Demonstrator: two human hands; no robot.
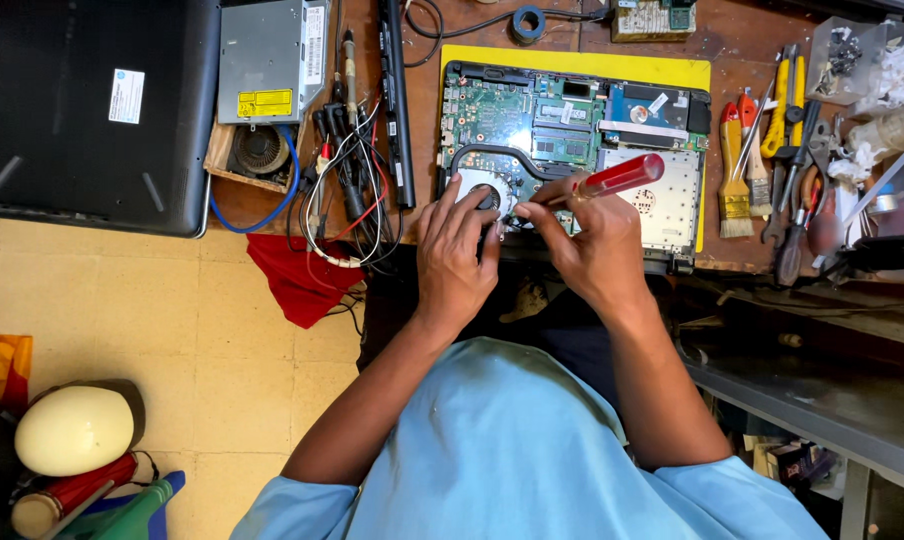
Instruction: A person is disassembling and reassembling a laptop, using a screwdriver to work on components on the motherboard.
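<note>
An opened laptop base point(662, 200) with its green circuit board point(512, 115) and round cooling fan point(477, 185) lies on a yellow mat point(572, 62) on the wooden bench. My right hand point(594, 245) grips a screwdriver with a translucent red handle point(622, 176); its tip points down-left toward the board beside the fan. My left hand point(455, 250) rests with fingers spread on the fan and the laptop's near edge, close beside the right hand. The screwdriver tip is hidden behind my fingers.
A closed black laptop lid point(97, 105) lies at the left, with a silver optical drive point(270, 55) and tangled cables point(347, 190) beside it. Brushes, pliers and screwdrivers point(772, 150) lie at the right. A red cloth point(297, 280) hangs off the bench edge.
</note>
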